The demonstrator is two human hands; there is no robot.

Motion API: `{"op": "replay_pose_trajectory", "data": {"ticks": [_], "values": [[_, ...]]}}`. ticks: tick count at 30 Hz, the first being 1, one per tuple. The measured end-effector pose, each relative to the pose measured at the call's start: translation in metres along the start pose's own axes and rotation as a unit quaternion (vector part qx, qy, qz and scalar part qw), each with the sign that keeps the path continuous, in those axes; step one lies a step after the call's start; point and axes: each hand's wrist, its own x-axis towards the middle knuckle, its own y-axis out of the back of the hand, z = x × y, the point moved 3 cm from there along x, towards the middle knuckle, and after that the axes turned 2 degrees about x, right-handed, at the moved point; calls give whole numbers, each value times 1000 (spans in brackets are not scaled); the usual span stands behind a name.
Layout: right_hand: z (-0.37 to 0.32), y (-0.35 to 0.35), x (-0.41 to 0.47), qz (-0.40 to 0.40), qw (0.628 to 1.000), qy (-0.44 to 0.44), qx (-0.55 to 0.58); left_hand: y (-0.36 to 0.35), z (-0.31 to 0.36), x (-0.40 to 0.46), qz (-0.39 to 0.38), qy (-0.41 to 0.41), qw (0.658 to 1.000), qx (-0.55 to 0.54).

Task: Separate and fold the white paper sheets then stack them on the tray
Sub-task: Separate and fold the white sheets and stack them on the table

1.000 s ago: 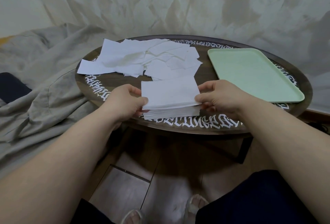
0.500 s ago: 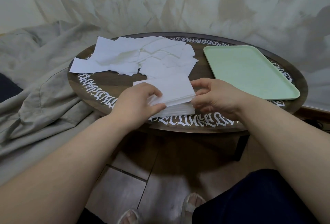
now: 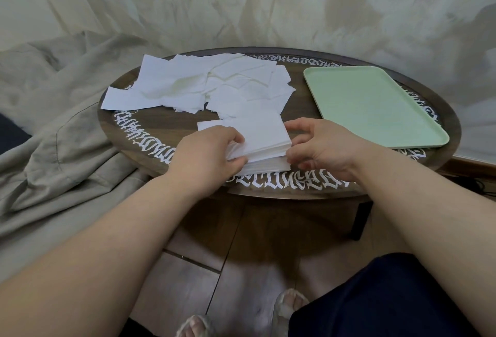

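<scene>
A neat stack of white paper sheets (image 3: 264,148) sits at the near edge of a round dark wooden table with white ornate lettering round its rim (image 3: 166,127), and both bare hands work on it. The left hand (image 3: 206,152) covers the stack's left side, its thumb and curled fingers pinching the left edge of the upper sheets, which are lifted a little off the sheets beneath. The right hand (image 3: 320,148) is at the stack's right edge, thumb and forefinger closed in a narrow pinch on the corner of the top sheets, the other fingers loosely bent above. Behind the stack, on the far left part of the table, lies a loose, overlapping heap of white paper sheets (image 3: 204,84), its nearest sheets touching or just behind the stack. A pale green rectangular plastic tray (image 3: 375,105) lies flat on the right side of the table, just beside the right hand, with no paper on it. A crumpled beige cloth (image 3: 53,135) spreads to the left of the table and up behind it. Below the table edge, a tiled floor (image 3: 188,277) shows.
</scene>
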Motion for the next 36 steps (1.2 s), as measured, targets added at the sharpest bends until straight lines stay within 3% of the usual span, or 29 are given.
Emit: {"op": "replay_pose_trajectory", "data": {"ticks": [13,18,25,36], "values": [[-8,-1,-2,42,997,57,-23,0,1,1,-3,16,1000,20],[-14,-7,-6,23,990,96,-105,1,2,1,-7,20,999,25],[-10,0,-3,61,995,61,-47,1,-2,1,2,23,1000,-4],[-6,-2,-1,44,999,20,-15,5,-3,0,17,24,999,-45]]}}
